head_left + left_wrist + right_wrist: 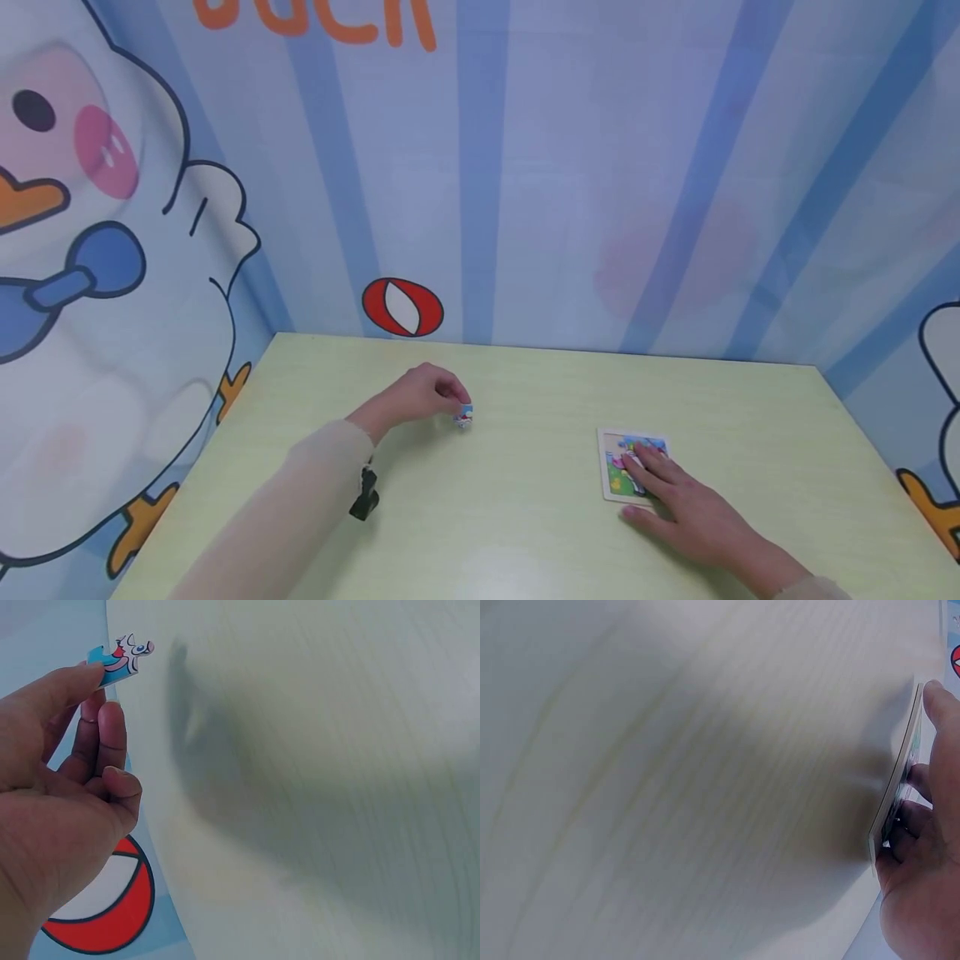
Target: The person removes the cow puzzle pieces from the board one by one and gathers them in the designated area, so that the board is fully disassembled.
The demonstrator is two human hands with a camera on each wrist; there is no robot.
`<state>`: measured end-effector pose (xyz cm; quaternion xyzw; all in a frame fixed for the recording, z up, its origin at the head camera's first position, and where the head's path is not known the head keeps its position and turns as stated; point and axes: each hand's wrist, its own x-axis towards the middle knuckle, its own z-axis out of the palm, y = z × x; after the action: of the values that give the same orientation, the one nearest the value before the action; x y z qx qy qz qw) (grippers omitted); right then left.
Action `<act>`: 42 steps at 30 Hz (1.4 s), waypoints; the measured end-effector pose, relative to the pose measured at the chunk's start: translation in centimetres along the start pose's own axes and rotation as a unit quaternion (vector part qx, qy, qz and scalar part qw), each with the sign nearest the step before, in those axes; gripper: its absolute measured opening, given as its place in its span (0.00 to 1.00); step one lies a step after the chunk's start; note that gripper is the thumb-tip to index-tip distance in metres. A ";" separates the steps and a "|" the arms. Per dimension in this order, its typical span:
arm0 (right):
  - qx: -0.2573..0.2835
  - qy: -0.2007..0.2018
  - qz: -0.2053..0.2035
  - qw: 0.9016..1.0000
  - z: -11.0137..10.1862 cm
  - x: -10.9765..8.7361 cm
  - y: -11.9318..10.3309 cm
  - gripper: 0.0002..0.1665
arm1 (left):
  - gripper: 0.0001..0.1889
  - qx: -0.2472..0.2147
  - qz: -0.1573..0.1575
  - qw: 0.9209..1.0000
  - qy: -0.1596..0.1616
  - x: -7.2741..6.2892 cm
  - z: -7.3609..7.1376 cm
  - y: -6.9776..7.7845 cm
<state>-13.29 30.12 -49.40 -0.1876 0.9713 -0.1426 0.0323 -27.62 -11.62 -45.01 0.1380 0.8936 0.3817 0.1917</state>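
Note:
Between thumb and fingers, my left hand (423, 394) pinches a small jigsaw puzzle piece (464, 417) over the table's left-centre area. The left wrist view shows this piece (114, 669) with a blue ground and part of a white animal figure in red. A light-framed puzzle board (603, 467) lies flat on the table at centre right. Colourful pieces (617, 482) fill part of it, with a bare patch at its upper left. My right hand (693, 508) rests on the board with fairly straight fingers, covering its right side; the thumb lies by the lower edge.
The pale wood-grain table (510, 525) spreads under both hands. Behind it hangs a blue striped cloth (555, 167) with cartoon ducks, which meets the table's back edge. A black strap end (365, 496) dangles from the left wrist.

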 end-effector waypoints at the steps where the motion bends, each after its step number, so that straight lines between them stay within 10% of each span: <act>1: 0.000 0.000 0.000 1.000 0.0 0.0 0.0 0.44 | 0.04 -0.002 -0.004 1.000 0.000 -0.1 -0.1 -0.3; 42: -0.010 0.016 -0.017 1.000 0.0 -0.2 0.0 0.44 | 0.04 0.026 -0.038 0.998 0.042 -0.9 0.4 -3.3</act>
<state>-13.10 30.18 -49.40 -0.2023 0.9697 -0.1361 0.0128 -27.00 -13.93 -47.54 0.0928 0.9151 0.3562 0.1645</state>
